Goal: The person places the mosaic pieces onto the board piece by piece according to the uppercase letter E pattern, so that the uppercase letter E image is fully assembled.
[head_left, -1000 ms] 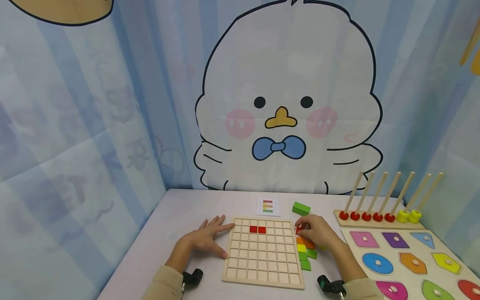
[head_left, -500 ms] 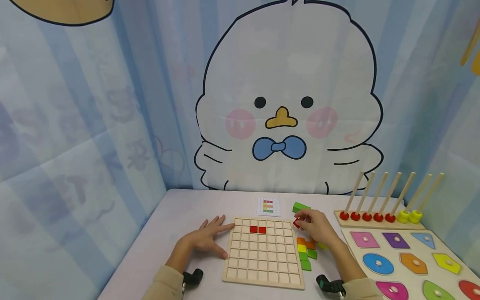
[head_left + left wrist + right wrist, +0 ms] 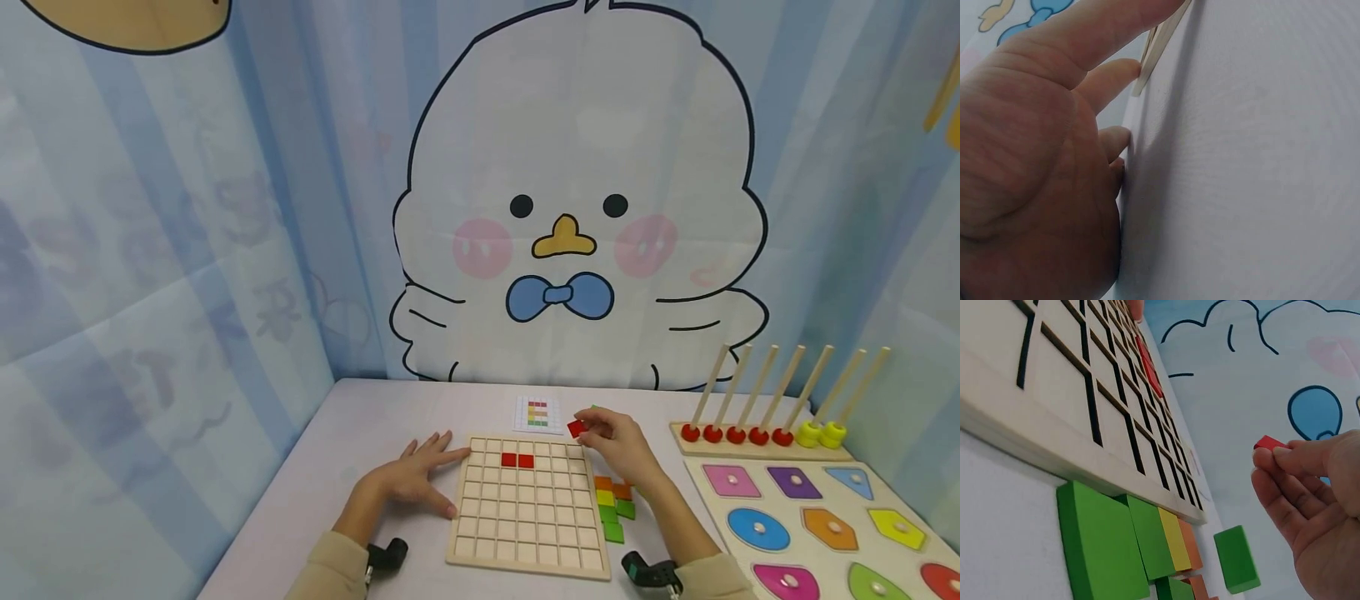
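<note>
A wooden grid board [image 3: 517, 517] lies on the table, with two red square tiles [image 3: 517, 460] side by side in its second row. My right hand [image 3: 618, 446] pinches another red tile [image 3: 575, 428] between thumb and fingertips, just past the board's far right corner. The right wrist view shows that red tile [image 3: 1270, 444] raised at the fingertips. My left hand [image 3: 411, 477] is spread at the board's left edge, thumb and index finger touching the frame. In the left wrist view its fingers [image 3: 1110, 81] reach to the board's wooden edge [image 3: 1161, 47].
Green tiles [image 3: 608, 514], a yellow tile [image 3: 604, 497] and orange tiles [image 3: 603, 482] lie along the board's right side. A patterned card [image 3: 537, 414] lies beyond the board. On the right stand a peg rack with beads [image 3: 757, 442] and a shape puzzle board [image 3: 787, 492].
My right hand has lifted the red tile from the pile by the board's right edge and carried it up and left toward the far corner. The left hand stays put.
</note>
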{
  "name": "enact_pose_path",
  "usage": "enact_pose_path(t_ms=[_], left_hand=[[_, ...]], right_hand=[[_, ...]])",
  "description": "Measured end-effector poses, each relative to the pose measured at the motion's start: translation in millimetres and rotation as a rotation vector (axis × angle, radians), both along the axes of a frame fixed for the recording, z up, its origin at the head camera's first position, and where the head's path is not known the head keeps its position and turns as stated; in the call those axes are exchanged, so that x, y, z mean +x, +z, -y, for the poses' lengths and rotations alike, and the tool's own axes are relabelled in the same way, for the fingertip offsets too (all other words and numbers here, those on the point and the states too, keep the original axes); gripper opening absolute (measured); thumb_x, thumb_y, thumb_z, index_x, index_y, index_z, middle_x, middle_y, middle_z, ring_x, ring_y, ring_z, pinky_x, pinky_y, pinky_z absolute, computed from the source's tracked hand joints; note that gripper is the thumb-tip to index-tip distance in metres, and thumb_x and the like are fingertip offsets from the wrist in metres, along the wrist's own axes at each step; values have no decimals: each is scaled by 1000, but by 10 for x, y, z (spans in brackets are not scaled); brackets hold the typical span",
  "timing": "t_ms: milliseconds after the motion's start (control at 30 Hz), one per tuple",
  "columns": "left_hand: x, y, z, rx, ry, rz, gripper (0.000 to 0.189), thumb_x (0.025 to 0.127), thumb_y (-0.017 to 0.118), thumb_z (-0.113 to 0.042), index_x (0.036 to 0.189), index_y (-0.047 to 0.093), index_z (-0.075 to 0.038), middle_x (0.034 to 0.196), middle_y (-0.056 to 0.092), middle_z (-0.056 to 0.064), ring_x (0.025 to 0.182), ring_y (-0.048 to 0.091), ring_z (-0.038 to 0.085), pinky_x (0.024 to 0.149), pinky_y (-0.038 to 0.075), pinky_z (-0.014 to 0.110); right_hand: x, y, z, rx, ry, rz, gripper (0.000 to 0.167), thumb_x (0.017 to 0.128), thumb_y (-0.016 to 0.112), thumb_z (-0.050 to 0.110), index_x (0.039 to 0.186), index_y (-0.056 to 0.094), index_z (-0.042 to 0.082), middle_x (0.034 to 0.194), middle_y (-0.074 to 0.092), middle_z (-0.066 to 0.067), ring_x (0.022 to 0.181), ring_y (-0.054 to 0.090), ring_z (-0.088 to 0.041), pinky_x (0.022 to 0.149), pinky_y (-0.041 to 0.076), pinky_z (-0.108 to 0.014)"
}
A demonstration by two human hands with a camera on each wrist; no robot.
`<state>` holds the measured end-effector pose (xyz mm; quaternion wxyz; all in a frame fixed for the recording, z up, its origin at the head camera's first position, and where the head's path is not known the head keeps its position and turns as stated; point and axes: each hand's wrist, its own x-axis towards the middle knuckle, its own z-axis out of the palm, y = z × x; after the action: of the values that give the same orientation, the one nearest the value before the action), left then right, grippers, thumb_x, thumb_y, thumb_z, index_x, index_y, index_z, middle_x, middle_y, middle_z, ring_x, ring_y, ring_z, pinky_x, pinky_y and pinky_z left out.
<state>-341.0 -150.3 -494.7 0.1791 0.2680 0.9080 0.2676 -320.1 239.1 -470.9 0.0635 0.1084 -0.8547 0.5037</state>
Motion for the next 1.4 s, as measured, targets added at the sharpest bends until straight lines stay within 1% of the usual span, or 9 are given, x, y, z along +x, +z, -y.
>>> enact_pose_path(t_ms=[367,467,600,700,800,933,1067,1167,1400], left_hand=[[-17,-43,6,-11,-3,-8,102,75,88,-55,162,37,-35,176,7,13,164,-2,35,129,-4,63],[-14,-38,6,-11,0,-7,102,75,88,-55,162,37,-35,176,7,12,164,-2,35,129,-4,63],[-9,-27,6,-6,1,-5,102,76,88,-55,162,37,-36,176,7,12,164,-1,35,129,-4,63],[-7,-22,5,-7,1,-3,102,75,88,-55,162,38,-35,176,7,12,164,-1,35,129,-4,63],[-6,-17,4,-9,4,-4,102,75,88,-55,162,38,-35,176,8,12,164,-1,35,129,-4,63],[-5,-15,2,-9,6,-2,102,75,88,-54,162,37,-35,176,7,12,164,-1,35,129,-4,62],[-2,-13,3,-7,4,1,102,75,88,-54,162,38,-35,176,7,12,164,-2,35,129,-5,63],[-1,-12,0,-7,3,-1,102,75,88,-54,162,38,-35,176,7,12,164,-2,35,129,-5,63],[8,-8,-8,-14,16,0,102,75,89,-55,161,38,-36,176,8,12,164,-1,35,129,-4,62]], right_hand=[[-30,-51,156,25,-70,-20,28,95,73,4,122,71,-1,100,68,-11,83,61,-17,72,53,-18],[-22,-48,204,18,-89,1,27,95,74,5,122,71,-1,101,69,-11,85,60,-18,73,53,-17],[0,-39,269,-5,-96,59,26,96,73,7,122,72,2,102,69,-9,88,59,-20,73,52,-19],[8,-46,313,-28,-94,95,25,96,74,8,121,73,2,100,68,-8,87,59,-19,72,51,-20],[-6,-74,347,-29,-90,95,24,95,75,7,118,74,2,97,69,-8,84,59,-19,68,51,-21],[-29,-125,375,-4,-66,89,22,93,77,8,115,75,2,96,70,-8,81,59,-18,66,51,-21],[-53,-177,401,6,-41,124,21,92,77,7,113,75,2,94,69,-8,80,59,-18,65,52,-22],[-62,-193,425,10,-43,156,20,92,77,5,111,75,2,92,69,-7,80,59,-19,65,51,-21],[-73,-199,470,66,-30,150,17,92,77,5,109,76,4,92,70,-3,82,59,-18,68,51,-23]])
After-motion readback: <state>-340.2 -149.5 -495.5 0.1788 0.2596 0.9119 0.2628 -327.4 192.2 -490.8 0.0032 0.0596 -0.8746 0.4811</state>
